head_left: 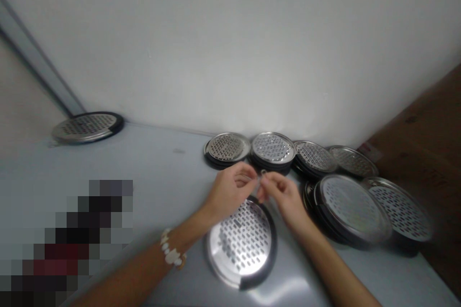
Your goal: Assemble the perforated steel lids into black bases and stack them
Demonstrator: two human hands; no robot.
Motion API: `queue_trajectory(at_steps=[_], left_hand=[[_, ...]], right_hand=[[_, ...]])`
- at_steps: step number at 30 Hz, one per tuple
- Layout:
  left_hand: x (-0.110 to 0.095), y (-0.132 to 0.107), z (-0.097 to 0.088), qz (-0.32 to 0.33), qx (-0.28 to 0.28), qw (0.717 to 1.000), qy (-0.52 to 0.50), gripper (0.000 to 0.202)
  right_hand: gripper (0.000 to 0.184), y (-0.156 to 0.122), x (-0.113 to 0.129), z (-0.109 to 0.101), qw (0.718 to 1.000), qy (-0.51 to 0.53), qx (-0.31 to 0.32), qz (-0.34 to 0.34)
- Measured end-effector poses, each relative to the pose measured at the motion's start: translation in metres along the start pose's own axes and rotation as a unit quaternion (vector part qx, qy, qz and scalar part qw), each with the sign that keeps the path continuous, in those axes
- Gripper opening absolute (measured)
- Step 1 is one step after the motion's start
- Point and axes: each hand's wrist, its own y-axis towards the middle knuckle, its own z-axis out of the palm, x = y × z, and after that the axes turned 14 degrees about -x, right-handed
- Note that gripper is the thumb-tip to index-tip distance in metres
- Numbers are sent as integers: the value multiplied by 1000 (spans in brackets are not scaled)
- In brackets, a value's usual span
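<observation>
Working the small looped piece in the head view calls, I'd judge, for steady wrists, a light fingertip pinch and both grips low over the tabletop so a slip lands close. Right grip appears to pinch it, loop poking up past the fingertips; left grip is curled just beside, can't tell if holding anything. Slotted disc lies flat below, partly hidden by the left.

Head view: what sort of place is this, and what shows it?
Probably a workshop or packing bench: a grey table against a pale wall, stacks of similar perforated metal discs on it, and another disc at the front.
</observation>
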Motion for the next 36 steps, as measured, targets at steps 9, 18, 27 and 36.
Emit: queue_trajectory(at_steps=[9, 18, 27, 36], left_hand=[[3, -2, -8, 256, 35, 944, 204, 15], [-3, -1, -6, 57, 68, 994, 67, 14], [0, -2, -2, -109, 89, 986, -86, 22], [13, -4, -1, -132, 89, 981, -109, 23]], right_hand=[[34, 1, -3, 0, 997, 64, 20, 46], [28, -2, -6, 2, 994, -54, -84, -47], [37, -6, -9, 0, 995, -77, -60, -36], [39, -7, -10, -1, 991, -120, -55, -35]])
